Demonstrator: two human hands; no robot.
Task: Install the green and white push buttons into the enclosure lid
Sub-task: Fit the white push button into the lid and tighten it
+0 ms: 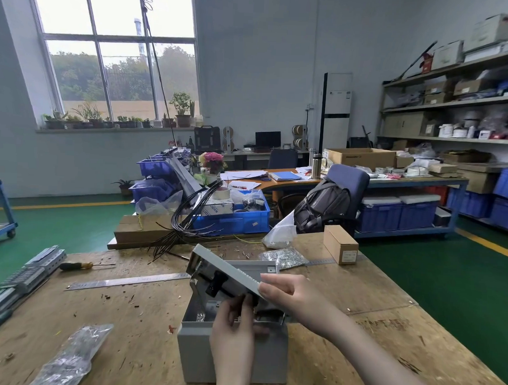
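Hands I can see: two, a left hand (235, 334) and a right hand (286, 295)
Grey metal enclosure boxes: one (234, 357)
Grey metal enclosure lids: one (229, 271)
Black button bodies I can count under the lid: one (215, 283)
Long flat steel rulers: two, one left of the box (126, 281), one by the carton (321, 262)
Yellow-and-black-handled screwdrivers: one (78, 265)
Small brown cardboard cartons on my bench: one (340, 244)
Clear plastic bags of small metal parts: two (283, 256) (71, 356)

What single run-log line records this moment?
step: fitting button under lid | right hand: holds enclosure lid tilted | left hand: pinches dark part beneath | box: open
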